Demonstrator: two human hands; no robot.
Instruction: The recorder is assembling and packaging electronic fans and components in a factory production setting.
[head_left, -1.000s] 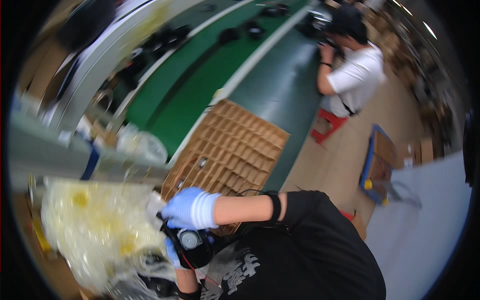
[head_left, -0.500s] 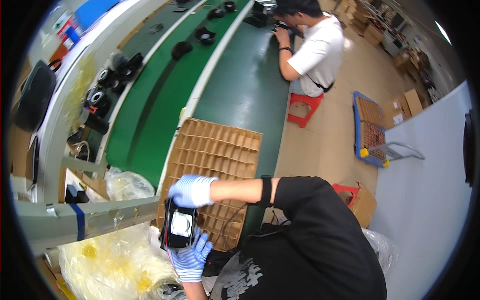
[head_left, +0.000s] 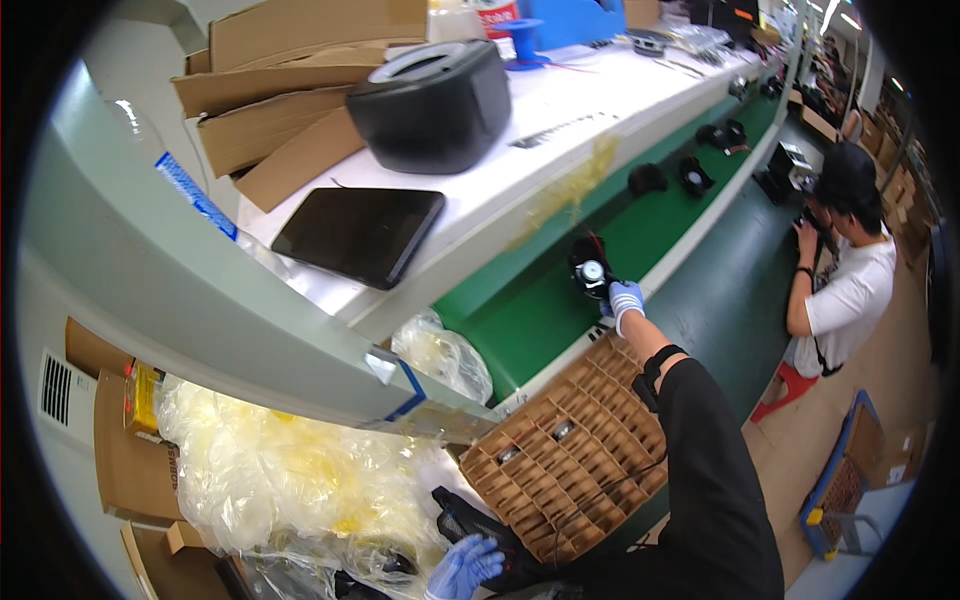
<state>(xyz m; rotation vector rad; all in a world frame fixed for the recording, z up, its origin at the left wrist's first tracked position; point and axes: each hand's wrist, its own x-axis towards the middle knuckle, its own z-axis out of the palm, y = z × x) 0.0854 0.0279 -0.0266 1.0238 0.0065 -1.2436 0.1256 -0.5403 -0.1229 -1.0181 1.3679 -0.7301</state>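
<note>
My right hand (head_left: 626, 301), in a blue-and-white striped glove, reaches forward over the edge of the green conveyor belt (head_left: 520, 340). Its fingers close on the near side of a black speaker housing (head_left: 577, 262) with a round silver centre and a thin red wire. Whether the housing touches the belt is hard to tell. Low in the picture, my gloved left hand (head_left: 466, 566) holds nothing, its fingers apart, beside a dark mesh fabric (head_left: 485, 525). Between my arms lies a cardboard divider tray (head_left: 570, 470) with small metallic parts in a couple of its cells.
More black housings (head_left: 694, 176) sit farther along the belt. A shelf to the left bears a black tablet-like device (head_left: 360, 235) and a black rounded case (head_left: 430, 105). Clear plastic bags (head_left: 290, 470) pile below a grey beam (head_left: 240, 310). A co-worker (head_left: 850, 270) sits at the right.
My right hand has carried the speaker housing forward from above the tray to the belt. My left hand has let go of it. The view has swung left.
</note>
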